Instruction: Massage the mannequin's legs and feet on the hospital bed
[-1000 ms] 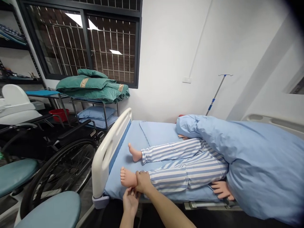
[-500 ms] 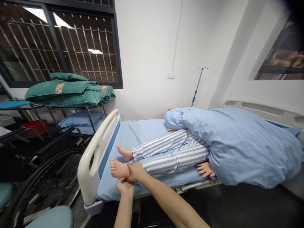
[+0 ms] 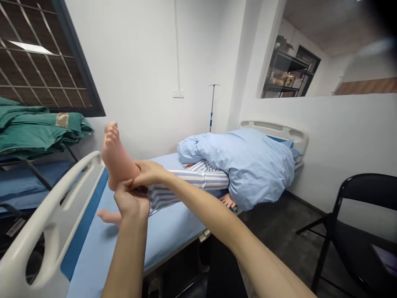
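Observation:
A manikin in blue-and-white striped trousers [image 3: 186,177] lies on the bed, its upper body covered by a light blue quilt [image 3: 245,161]. Its near leg is lifted off the mattress, the bare foot [image 3: 116,153] pointing up. My left hand [image 3: 132,203] cups that ankle from below, behind the heel. From above, my right hand [image 3: 149,171] wraps around the same ankle, close to my left fingers. The other foot [image 3: 108,216] rests on the light blue sheet [image 3: 173,217], partly hidden behind my left forearm. One manikin hand [image 3: 228,201] pokes out below the quilt.
The white footboard [image 3: 56,236] rises at the left, close to the lifted foot. A headboard [image 3: 279,131] and an IV pole [image 3: 212,105] stand beyond the quilt. Green bedding [image 3: 40,128] is piled at far left. A black folding chair [image 3: 366,227] is at the right.
The manikin's near leg has risen from the mattress in both my hands, its foot now well above the other one. My view has turned right, bringing the chair into sight.

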A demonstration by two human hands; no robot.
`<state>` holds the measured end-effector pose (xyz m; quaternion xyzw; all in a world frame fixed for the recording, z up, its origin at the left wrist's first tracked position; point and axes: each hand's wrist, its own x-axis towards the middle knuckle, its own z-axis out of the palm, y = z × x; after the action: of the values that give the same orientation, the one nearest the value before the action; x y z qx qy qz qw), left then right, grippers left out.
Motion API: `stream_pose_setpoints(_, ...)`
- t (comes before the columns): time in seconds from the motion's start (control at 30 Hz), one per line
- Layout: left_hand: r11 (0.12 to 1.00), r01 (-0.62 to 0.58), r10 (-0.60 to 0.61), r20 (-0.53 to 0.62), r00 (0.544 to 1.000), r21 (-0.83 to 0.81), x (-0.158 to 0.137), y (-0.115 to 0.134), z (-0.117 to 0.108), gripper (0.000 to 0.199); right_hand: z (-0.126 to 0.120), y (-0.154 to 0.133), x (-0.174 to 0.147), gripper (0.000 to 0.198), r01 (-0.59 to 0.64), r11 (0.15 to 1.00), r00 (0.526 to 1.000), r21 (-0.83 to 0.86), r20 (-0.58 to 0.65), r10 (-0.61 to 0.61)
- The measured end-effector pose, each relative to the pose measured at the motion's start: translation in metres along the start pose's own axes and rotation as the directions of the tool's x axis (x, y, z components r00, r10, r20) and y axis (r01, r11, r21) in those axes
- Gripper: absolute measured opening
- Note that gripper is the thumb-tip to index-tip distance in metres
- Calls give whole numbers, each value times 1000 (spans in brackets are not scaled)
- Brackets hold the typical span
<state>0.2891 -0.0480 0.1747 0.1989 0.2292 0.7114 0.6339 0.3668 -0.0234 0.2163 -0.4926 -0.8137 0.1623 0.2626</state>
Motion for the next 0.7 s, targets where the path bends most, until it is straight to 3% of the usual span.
stream_pose_setpoints(0.17, 998, -34, 24, 173, 985, 55, -14, -2, 58, 18, -58, 2, -16, 26, 83, 977, 994, 198, -87, -67)
stream_pose_setpoints(0.37, 995, -62, 37, 265, 964, 83, -21, -5, 90, 19, -91, 8, -26, 22, 124, 967, 982, 224, -168, -87)
stream_pose_setpoints(0.53, 997, -38, 18, 273, 962, 70, -13, -2, 80, 21, -80, 8, -18, 23, 124, 979, 985, 159, -137, -102)
stream_pose_setpoints(0.7, 998, 16, -25, 140, 990, 67, 5, 7, 39, 23, -36, 4, 0, 32, 121, 992, 988, 31, -104, -117)
